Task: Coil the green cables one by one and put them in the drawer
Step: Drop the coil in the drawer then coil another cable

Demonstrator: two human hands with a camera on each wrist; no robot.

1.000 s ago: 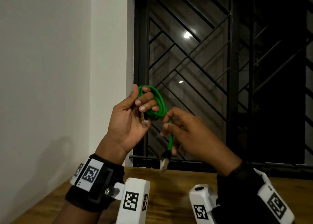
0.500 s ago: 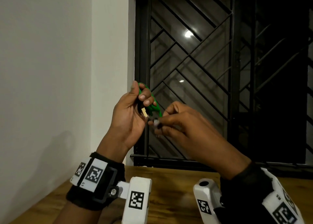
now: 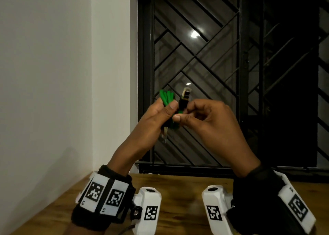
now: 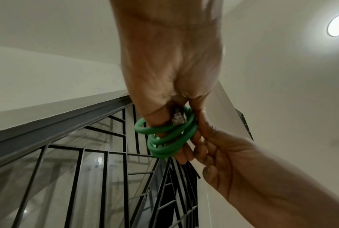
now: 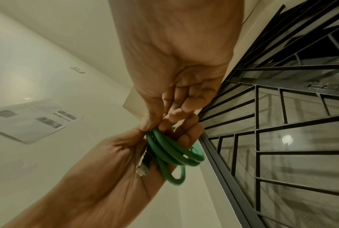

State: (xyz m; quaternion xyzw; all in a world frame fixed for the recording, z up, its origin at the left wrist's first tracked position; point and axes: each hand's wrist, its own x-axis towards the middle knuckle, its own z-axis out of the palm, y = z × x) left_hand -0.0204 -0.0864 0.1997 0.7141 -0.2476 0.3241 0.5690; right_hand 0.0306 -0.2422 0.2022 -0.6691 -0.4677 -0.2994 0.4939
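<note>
A green cable [image 3: 167, 97] is wound into a small coil, held up in front of the window. My left hand [image 3: 160, 113] grips the coil, whose loops [image 4: 170, 138] stick out past its fingers. One plug [image 4: 178, 118] lies against the left palm. My right hand [image 3: 188, 113] pinches the cable's other end just below its plug [image 3: 185, 96], which points upward beside the coil. In the right wrist view the coil [image 5: 174, 152] hangs between both hands, with a plug [image 5: 144, 166] below it. No drawer is in view.
A wooden tabletop [image 3: 181, 195] lies below my wrists. A white wall [image 3: 53, 74] is on the left. A black window grille [image 3: 213, 74] stands straight ahead. A paper sheet [image 5: 32, 120] hangs on the wall in the right wrist view.
The loose end that hung below my right hand has been brought up; its plug now points upward beside the coil. The coil has turned edge-on in my left hand.
</note>
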